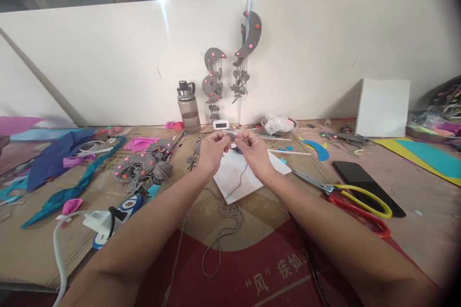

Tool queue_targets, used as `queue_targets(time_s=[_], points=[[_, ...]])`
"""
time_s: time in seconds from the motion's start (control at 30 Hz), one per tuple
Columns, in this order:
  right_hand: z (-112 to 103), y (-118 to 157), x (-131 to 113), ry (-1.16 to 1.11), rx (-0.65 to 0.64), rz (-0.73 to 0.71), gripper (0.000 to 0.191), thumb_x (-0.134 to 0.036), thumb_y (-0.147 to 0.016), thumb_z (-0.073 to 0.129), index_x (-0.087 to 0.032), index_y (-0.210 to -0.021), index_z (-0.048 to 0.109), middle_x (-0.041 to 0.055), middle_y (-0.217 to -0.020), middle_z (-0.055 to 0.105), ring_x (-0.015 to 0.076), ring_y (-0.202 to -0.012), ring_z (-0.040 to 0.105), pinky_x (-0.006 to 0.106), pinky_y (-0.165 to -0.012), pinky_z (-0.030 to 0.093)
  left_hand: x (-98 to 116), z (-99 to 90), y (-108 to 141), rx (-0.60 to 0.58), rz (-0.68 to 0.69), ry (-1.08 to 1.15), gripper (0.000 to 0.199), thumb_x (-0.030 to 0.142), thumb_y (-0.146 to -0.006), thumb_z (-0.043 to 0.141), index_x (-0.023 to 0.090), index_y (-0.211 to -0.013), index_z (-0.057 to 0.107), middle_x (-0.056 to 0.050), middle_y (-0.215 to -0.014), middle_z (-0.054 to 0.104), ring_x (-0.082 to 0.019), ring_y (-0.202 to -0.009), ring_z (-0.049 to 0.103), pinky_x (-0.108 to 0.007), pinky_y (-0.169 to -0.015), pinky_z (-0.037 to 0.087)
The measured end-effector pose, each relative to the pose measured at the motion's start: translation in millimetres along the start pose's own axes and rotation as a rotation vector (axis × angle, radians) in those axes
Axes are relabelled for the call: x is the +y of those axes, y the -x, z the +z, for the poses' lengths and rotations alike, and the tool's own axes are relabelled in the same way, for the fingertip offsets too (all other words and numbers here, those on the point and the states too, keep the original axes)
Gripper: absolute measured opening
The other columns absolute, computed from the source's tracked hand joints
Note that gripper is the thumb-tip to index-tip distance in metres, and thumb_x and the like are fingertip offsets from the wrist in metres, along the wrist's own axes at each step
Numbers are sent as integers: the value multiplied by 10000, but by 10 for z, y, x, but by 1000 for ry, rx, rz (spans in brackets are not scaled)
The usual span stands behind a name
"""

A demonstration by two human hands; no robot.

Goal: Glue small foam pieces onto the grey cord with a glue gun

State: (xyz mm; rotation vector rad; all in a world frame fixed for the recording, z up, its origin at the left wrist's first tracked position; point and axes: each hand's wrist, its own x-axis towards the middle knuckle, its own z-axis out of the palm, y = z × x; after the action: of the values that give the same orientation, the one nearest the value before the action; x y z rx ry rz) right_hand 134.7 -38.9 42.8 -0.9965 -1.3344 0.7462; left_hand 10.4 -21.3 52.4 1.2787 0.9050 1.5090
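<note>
At the middle of the worktable (428, 230), just above a white sheet (248, 183), found a small gray piece (232, 135) held up between the fingertips of the left hand (213, 148) and the right hand (257, 149). Saw both thumbs and forefingers drawn together in a narrow pinch on it; cannot tell its outline. Beneath, noted gray yarn (236, 212) trailing over the sheet and looping loosely onto flattened cardboard (201, 211), partly printed red. To the left, recorded a pile of gray crescents (124, 171) dotted pink and orange, with a gray yarn ball (163, 171) beside; closer to the camera, a white plug (97, 223) on a thick cable (57, 259). To the right, located yellow-handled scissors (326, 187) with one loop lying across a black smartphone (360, 175). Behind, logged a water bottle (189, 112) standing upright, a white digital clock (221, 124) near it, and gray crescent mobiles (257, 36) hanging against a white wall panel (108, 67).
</note>
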Motion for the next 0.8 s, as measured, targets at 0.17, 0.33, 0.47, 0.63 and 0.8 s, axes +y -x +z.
queue_targets(time_s=[0.17,0.33,0.47,0.63,0.8], points=[[22,13,-35,-19,-2,0,194,-367,-760,594,-186,-828,608,-51,-630,490,95,-565,363,250,-550,300,-21,22,14,0,1,36,56,174,-672,615,154,-625,591,31,-502,516,-59,-453,410,-216,-481,298],[-10,-18,-22,-27,47,75,193,-370,-720,610,-181,-760,613,-10,-714,614,112,-618,487,256,-581,385,-80,27,40,-104,-90,138,120,235,-678,697,132,-707,642,7,-558,564,-69,-492,471,-222,-511,347],[-48,-59,24,8,61,104,181,-361,-715,598,-182,-732,615,-15,-690,609,112,-603,492,248,-547,383,-128,-6,29,-191,-188,292,224,267,-640,767,119,-768,657,-18,-640,603,-97,-585,565,-234,-571,408],[-32,-68,70,26,60,88,166,-344,-715,589,-181,-734,612,-13,-703,621,119,-635,522,255,-598,408,-156,-24,1,-197,-198,280,257,284,-631,785,125,-788,659,-2,-631,596,-79,-556,542,-224,-553,399],[-12,-56,118,51,16,70,180,-356,-734,578,-180,-765,604,-12,-705,613,128,-659,531,270,-644,415,-184,-24,-16,-150,-164,173,210,287,-645,755,127,-706,633,7,-574,564,-64,-503,480,-215,-521,364]])
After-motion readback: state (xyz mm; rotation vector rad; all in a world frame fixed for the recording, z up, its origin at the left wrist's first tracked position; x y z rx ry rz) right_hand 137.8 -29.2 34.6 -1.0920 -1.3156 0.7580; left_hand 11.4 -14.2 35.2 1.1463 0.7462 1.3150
